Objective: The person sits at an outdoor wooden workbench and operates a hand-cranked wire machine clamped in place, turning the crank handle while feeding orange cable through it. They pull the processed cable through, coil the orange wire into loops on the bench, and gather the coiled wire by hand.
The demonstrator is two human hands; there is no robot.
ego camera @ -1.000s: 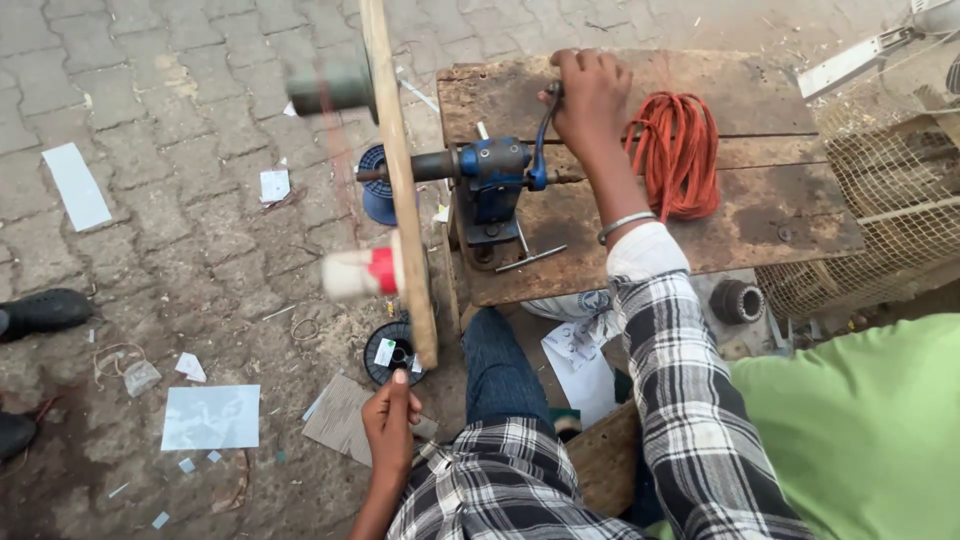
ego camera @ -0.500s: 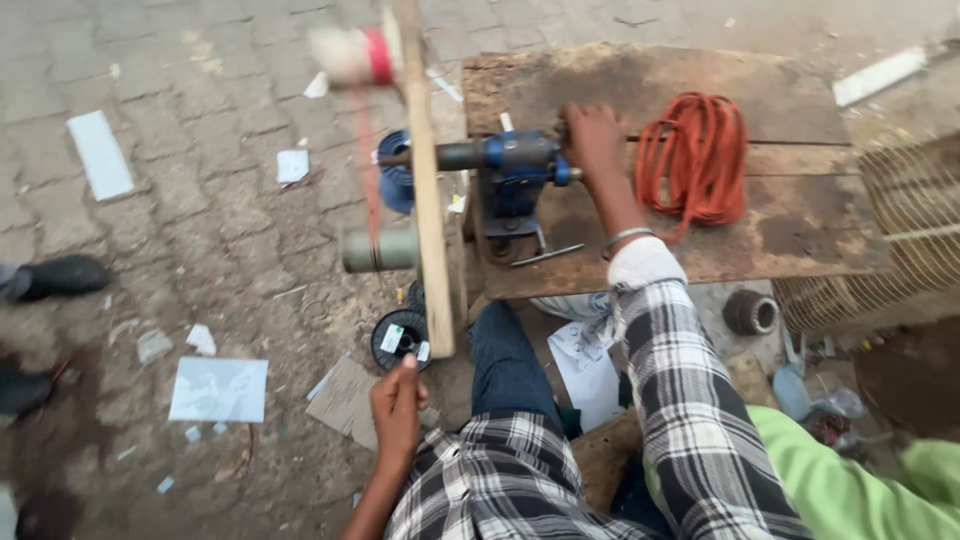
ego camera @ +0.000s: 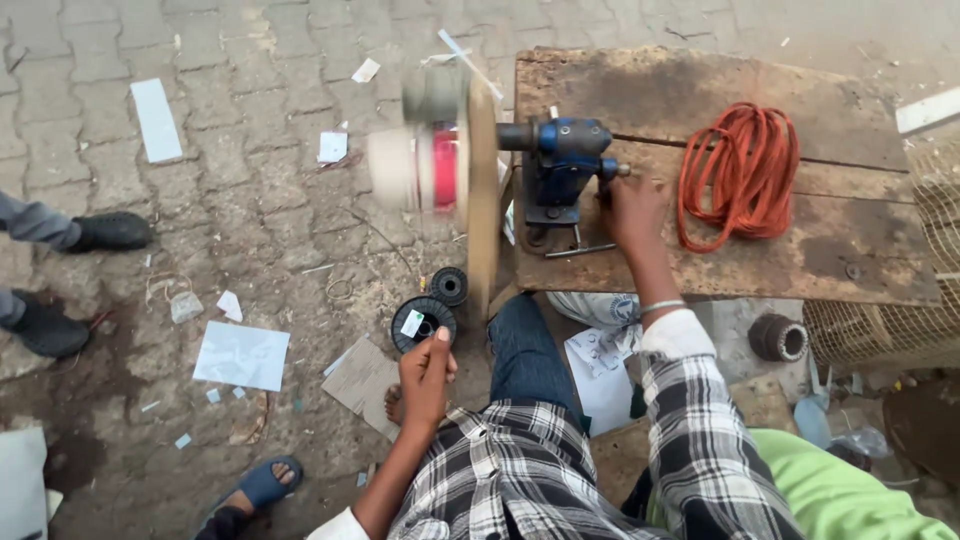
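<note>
Hands first: your right hand (ego camera: 632, 205) is on the table (ego camera: 700, 95), fingers clenched around the crank at the end of the blue winding machine (ego camera: 562, 160), which is clamped at the table's left edge. Wooden bar (ego camera: 483, 200) on the machine's shaft stands upright and blurred, with a pale and red spool (ego camera: 415, 165) blurred beside it, out past the table edge over the paved floor (ego camera: 250, 200). Your left hand (ego camera: 425, 375) is low, near your knee, fingers pinched together with the thumb up; whether they hold a wire you cannot tell. Just beyond that hand, two black reels (ego camera: 422, 322) lie on the floor. Orange cable coil (ego camera: 745, 170) lies on the table just right of your right hand. Paper scraps (ego camera: 240, 355) are scattered on the floor to your left, and another person's dark shoes (ego camera: 110, 232) stand at the left edge.
</note>
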